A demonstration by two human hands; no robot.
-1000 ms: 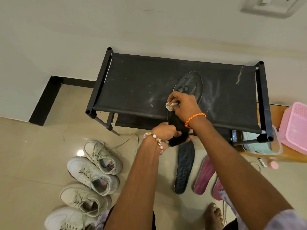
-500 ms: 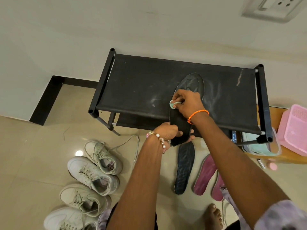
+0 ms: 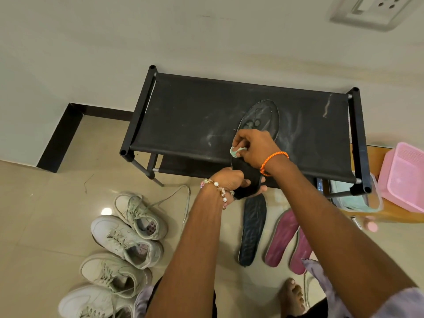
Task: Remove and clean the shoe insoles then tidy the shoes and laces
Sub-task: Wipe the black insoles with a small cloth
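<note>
A black insole (image 3: 260,120) lies with its toe on the black fabric top of a shoe rack (image 3: 195,118). My left hand (image 3: 231,180) grips the insole's heel end, which hangs off the rack's front edge. My right hand (image 3: 254,146) pinches a small pale green cloth (image 3: 235,151) and presses it on the insole's middle. A second black insole (image 3: 253,228) and two pink insoles (image 3: 281,237) lie on the floor below. Several white sneakers (image 3: 121,239) stand in a row at the lower left, one with a loose lace (image 3: 183,203).
A pink plastic basket (image 3: 403,177) and a clear container (image 3: 358,200) sit on a low wooden surface right of the rack. The wall (image 3: 137,42) stands right behind the rack. My bare foot (image 3: 292,294) is on the tiled floor at the bottom.
My right hand with the cloth slid up the insole toward the toe, then back down toward the heel. My left hand kept its grip on the heel.
</note>
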